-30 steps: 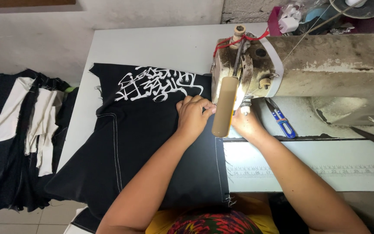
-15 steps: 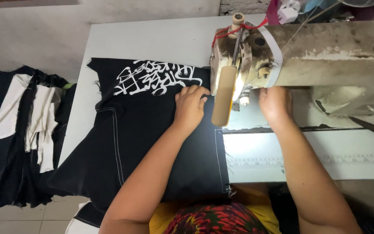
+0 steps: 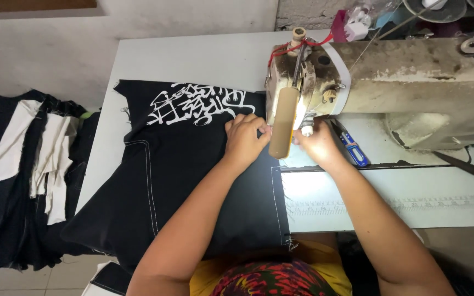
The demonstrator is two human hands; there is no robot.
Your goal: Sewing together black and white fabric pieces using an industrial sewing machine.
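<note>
You are pressing your left hand [image 3: 245, 137] flat on the black fabric panel [image 3: 193, 181], fingers curled lightly at its upper edge, just beside the head of the sewing machine [image 3: 390, 82]. Your right hand [image 3: 316, 143] is sitting on the other side of the needle area, fingertips bunched and pinching at something under the machine's lamp; what exactly it is pinching I cannot tell, since the glare and the tan guard [image 3: 282, 123] are hiding it. A moment ago that right hand was lifted higher, up against the machine head; now it is coming back down beside the needle, so both hands are again bracketing the seam edge. The panel is lying across the white worktop [image 3: 193, 57], its white printed design [image 3: 196, 104] pointing away from you and white stitch lines running down it, its right edge under the machine head. A blue tool [image 3: 353, 151] is lying just beyond your right hand. A heap of black and white cut pieces [image 3: 26, 164] is lying off the worktop's left side.
</note>
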